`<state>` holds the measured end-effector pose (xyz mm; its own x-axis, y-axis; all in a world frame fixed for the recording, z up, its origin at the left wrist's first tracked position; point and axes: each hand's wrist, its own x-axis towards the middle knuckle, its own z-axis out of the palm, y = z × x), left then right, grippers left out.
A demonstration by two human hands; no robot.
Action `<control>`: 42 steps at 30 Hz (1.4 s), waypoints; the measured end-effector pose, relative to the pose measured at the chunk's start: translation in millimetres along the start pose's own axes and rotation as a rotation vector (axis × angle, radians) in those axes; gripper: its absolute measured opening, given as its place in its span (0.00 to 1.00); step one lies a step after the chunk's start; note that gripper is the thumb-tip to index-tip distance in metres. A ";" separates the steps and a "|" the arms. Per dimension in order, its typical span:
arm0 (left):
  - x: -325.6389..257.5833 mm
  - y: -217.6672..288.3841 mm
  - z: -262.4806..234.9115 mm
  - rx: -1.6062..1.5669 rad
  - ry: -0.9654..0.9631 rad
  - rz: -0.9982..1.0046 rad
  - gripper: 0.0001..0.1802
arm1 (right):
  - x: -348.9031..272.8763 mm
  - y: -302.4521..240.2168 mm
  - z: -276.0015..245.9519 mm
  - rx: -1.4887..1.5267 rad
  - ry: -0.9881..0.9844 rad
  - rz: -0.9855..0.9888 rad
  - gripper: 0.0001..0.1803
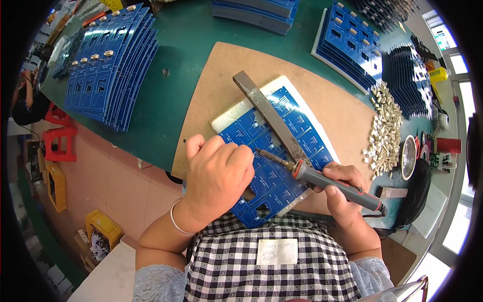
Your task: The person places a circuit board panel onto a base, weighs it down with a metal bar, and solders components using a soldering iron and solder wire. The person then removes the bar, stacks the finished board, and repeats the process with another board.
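Note:
My right hand point(342, 189) grips a grey soldering iron point(327, 182) by its handle; the metal tip points left onto a blue circuit board panel point(282, 151). My left hand point(219, 173) rests curled on the panel's left part, fingers close to the iron's tip; whether it pinches solder wire is hidden. A flat metal bar point(266, 113) lies diagonally across the panel. The panel sits on a white pad point(236, 113) on a brown board point(216, 80).
Stacks of blue circuit boards point(108, 65) lie at the left, and more blue boards point(349, 43) at the back right on the green table point(181, 35). A pile of small beige parts point(385, 131) and a round metal tin point(408, 157) are at the right. Red stools point(60, 141) stand on the floor.

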<state>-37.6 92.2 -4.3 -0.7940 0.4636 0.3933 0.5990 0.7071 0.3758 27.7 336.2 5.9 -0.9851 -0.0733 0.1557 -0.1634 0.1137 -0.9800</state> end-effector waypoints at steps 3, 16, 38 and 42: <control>-0.1 -1.7 -0.6 0.008 0.006 -0.009 0.11 | 1.8 0.2 2.3 -0.002 -0.008 -0.023 0.13; -17.2 5.2 -12.1 -0.071 0.075 -0.058 0.09 | -13.5 -0.6 -11.0 -0.019 0.000 -0.028 0.13; -22.4 12.8 0.5 -0.077 0.048 0.014 0.12 | -23.2 -0.1 -2.7 0.004 -0.002 -0.043 0.13; -19.6 12.3 -0.3 -0.066 0.026 0.013 0.11 | -20.7 -0.3 2.4 -0.034 0.028 -0.037 0.16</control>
<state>-14.6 91.6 -7.2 -0.7839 0.4578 0.4195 0.6152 0.6640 0.4250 48.3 335.3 2.6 -0.9793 -0.0506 0.1959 -0.2012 0.1448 -0.9688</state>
